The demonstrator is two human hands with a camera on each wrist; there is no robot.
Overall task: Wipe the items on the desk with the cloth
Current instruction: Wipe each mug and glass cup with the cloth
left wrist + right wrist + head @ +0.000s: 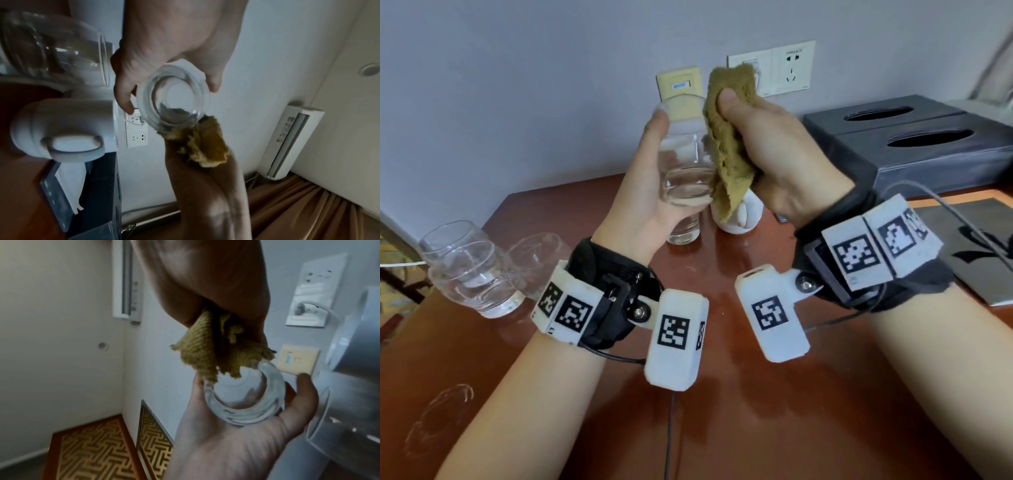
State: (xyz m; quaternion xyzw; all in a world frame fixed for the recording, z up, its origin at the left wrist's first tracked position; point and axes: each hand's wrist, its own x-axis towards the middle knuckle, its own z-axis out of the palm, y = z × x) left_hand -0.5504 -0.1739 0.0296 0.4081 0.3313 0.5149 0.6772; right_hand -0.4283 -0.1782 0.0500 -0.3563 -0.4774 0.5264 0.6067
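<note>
My left hand (pixel 650 171) holds a clear drinking glass (pixel 685 157) up above the desk, fingers and thumb curled round its side. From the left wrist view the glass (pixel 174 99) shows its thick base. My right hand (pixel 763 147) grips a mustard-yellow cloth (pixel 726 144), thumb pressed on its top. The cloth lies against the right side of the glass. In the right wrist view the cloth (pixel 207 352) hangs from my fist onto the glass (pixel 242 395), which sits in my left palm (pixel 236 439).
On the reddish wooden desk (pixel 739 411) stand two glasses (pixel 469 270) at the left, one more glass (pixel 683 229) and a white mug (pixel 739 212) behind my hands. Dark tissue boxes (pixel 914 140) sit at the back right, a dark folder (pixel 979 240) at the right. Wall sockets (pixel 791 68) are behind.
</note>
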